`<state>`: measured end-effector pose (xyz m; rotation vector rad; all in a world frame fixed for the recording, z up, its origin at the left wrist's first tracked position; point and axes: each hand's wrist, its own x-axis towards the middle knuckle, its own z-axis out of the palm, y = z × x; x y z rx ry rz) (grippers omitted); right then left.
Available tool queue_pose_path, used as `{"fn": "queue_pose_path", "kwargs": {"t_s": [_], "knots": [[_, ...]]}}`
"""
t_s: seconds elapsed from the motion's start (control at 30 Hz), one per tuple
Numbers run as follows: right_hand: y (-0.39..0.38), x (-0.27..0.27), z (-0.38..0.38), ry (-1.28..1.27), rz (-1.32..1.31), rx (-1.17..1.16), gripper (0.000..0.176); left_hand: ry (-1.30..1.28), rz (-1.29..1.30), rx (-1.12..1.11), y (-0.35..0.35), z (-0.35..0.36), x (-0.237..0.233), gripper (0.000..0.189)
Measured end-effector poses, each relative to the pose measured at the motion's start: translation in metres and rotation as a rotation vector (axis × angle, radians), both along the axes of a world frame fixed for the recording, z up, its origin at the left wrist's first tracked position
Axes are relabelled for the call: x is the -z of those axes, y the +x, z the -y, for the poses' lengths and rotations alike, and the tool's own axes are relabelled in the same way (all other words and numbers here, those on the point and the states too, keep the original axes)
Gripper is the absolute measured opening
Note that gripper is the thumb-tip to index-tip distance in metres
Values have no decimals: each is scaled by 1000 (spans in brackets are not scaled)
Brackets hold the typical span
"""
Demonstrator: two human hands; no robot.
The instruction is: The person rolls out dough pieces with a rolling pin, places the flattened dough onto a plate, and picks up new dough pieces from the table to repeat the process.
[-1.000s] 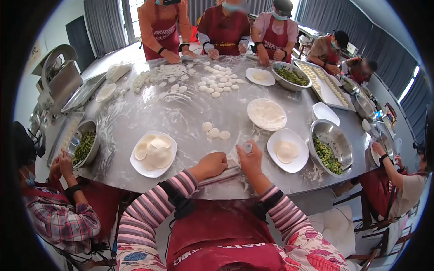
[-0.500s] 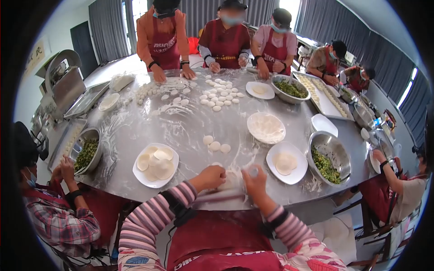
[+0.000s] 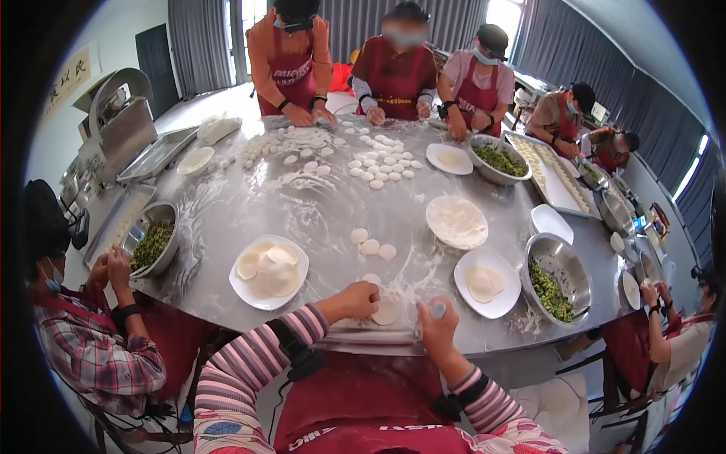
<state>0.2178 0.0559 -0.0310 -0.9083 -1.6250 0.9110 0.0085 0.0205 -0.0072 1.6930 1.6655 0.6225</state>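
My left hand [image 3: 358, 301] is closed, its fingertips pinching the left edge of a round dough wrapper [image 3: 386, 312] on the floury metal table [image 3: 333, 261]. In my right hand [image 3: 439, 331] is the right end of a rolling pin [image 3: 370, 338], which lies crosswise near the table's front edge, on my side of the wrapper. Motion blurs the pin a little. Just beyond my left hand are several small flattened dough pieces [image 3: 369, 247]. A white plate of rolled wrappers [image 3: 275, 298] stands to the left, and another plate [image 3: 504, 303] with wrappers to the right.
A steel bowl of green filling [image 3: 582, 274] and a plate of flour [image 3: 456, 222] are at the right. Another filling bowl [image 3: 172, 240] stands left, beside a seated person [image 3: 91, 333]. Several people work across the table around many dough pieces [image 3: 383, 163].
The rolling pin and my right hand have drawn back toward me, off the dough, so the round wrapper now shows. The whole view has shifted slightly. My left hand stays at the dough's edge.
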Motion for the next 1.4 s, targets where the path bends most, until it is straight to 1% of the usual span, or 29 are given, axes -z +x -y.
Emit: {"fn": "queue_pose_path", "kwargs": {"t_s": [0.03, 0.07, 0.1, 0.13, 0.2, 0.3, 0.33, 0.37, 0.4, 0.43, 0.5, 0.57, 0.6, 0.63, 0.67, 0.7, 0.77, 0.8, 0.83, 0.9, 0.97, 1.0, 1.07, 1.1, 1.17, 1.23, 1.3, 1.37, 1.4], "knots": [[-9, -2, -4, -17, 0, 3, 22, -88, 49, 4, 2, 4, -1, 14], [-26, -10, -20, 151, 53, 77, 22, -102, 45, 11, 5, 3, -2, 14], [-40, -18, -34, 328, 108, 145, 22, -14, -49, -17, 9, -3, -2, 16], [-46, -20, -41, 327, 108, 143, 22, 77, -140, -50, 12, -7, -2, 19], [-55, -23, -48, 198, 107, 59, 22, 48, -116, -31, 12, -11, 3, 21], [-24, -23, -19, 270, 137, 98, 22, 25, -110, 28, 9, -7, -4, 22], [-13, -18, -10, 276, 141, 89, 22, 29, -73, 19, 7, -3, 0, 22], [-2, -12, -2, 165, 86, 43, 22, 31, -37, 8, 4, 0, 3, 21], [3, -8, 4, 47, 32, -1, 22, -108, 113, 0, 3, 1, 7, 20], [-4, -9, 0, 34, 32, -2, 22, -121, 113, -2, 5, 3, 5, 20], [-31, -16, -27, 218, 86, 88, 22, 57, -130, 32, 13, -1, -2, 19], [-52, -19, -48, 318, 131, 102, 22, 80, -124, -4, 17, -12, 4, 20], [-49, -20, -45, 310, 142, 101, 22, 93, -139, -1, 17, -16, 5, 21], [-45, -20, -41, 229, 120, 70, 22, 104, -150, 4, 17, -20, 7, 22], [-39, -20, -37, 144, 103, 41, 22, 119, -190, 69, 12, -21, 12, 21], [-27, -18, -25, 123, 128, 47, 22, 100, -165, 78, 11, -17, 11, 21], [-2, -11, 3, 6, 51, 43, 21, -22, -6, 9, 7, -5, -2, 21], [5, 2, 5, -33, -56, -16, 21, -36, 3, 7, 5, -2, -1, 21], [0, -4, 4, -47, -55, -16, 21, -56, 11, 32, 2, 1, 0, 21], [-23, -25, -14, 188, 62, 73, 20, -85, 11, 71, 4, 1, 1, 20], [-50, -21, -43, 311, 144, 129, 19, 96, -119, -27, 10, -6, 2, 20], [-51, -22, -43, 311, 146, 134, 19, 74, -132, -57, 13, -12, -1, 20], [-56, -26, -47, 260, 119, 80, 20, 42, -125, -24, 13, -15, -3, 20], [-48, -26, -41, 268, 126, 77, 20, 3, -117, 5, 13, -15, -4, 20], [-21, -22, -14, 170, 74, 73, 20, 21, -138, 23, 6, -8, 2, 20], [-10, -20, -3, 128, 80, 58, 20, -14, 40, -51, 1, -3, 5, 20], [-14, -18, -4, 60, 79, 72, 20, 7, -20, -7, 2, -1, 3, 21], [-45, -25, -35, 284, 138, 146, 21, 41, -86, 55, 6, -8, 3, 21], [-54, -23, -45, 286, 135, 153, 21, 97, -83, 1, 7, -15, 9, 22]]}}
